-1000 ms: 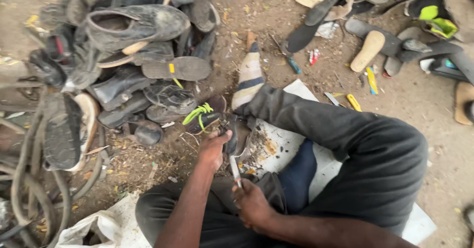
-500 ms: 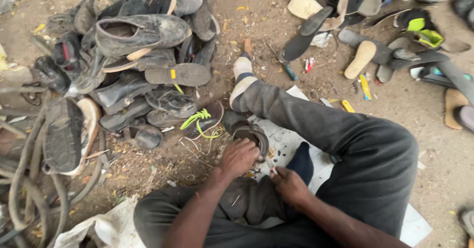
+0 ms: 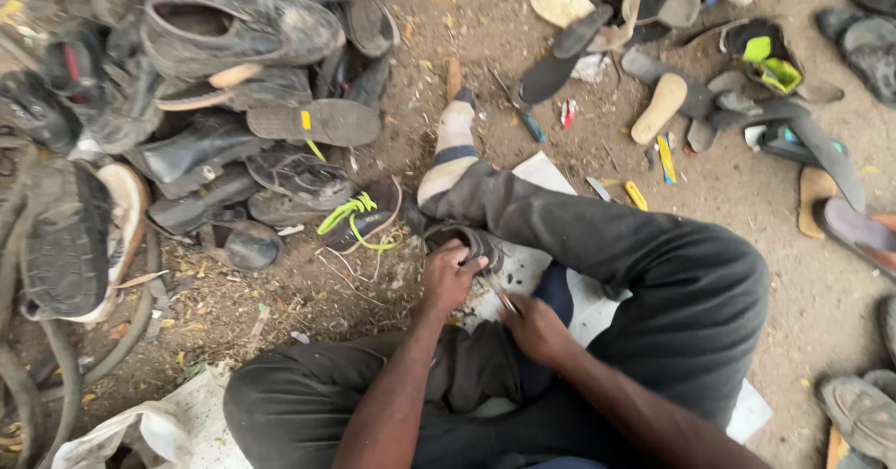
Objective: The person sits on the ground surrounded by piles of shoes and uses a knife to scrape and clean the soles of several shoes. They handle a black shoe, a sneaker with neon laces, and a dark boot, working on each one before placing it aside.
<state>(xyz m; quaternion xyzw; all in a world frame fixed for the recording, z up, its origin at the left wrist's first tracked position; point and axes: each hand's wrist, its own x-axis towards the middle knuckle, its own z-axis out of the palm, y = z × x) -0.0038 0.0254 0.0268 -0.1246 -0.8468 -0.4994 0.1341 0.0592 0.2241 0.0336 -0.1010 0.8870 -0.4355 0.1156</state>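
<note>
Right hand (image 3: 534, 327) is closed around a thin tool (image 3: 504, 301), its tip toward the dark shoe (image 3: 464, 242). Left hand (image 3: 450, 277) grips that shoe's rim, fingers curled; the shoe rests on white sheeting (image 3: 546, 180) beside the bent leg. Beyond lies a shoe pile (image 3: 224, 105) on dirt.

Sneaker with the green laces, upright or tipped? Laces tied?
Upright: the sneaker rests sole-down on the dirt, opening up. The green laces are loose, spilling over its side onto the ground.
</note>
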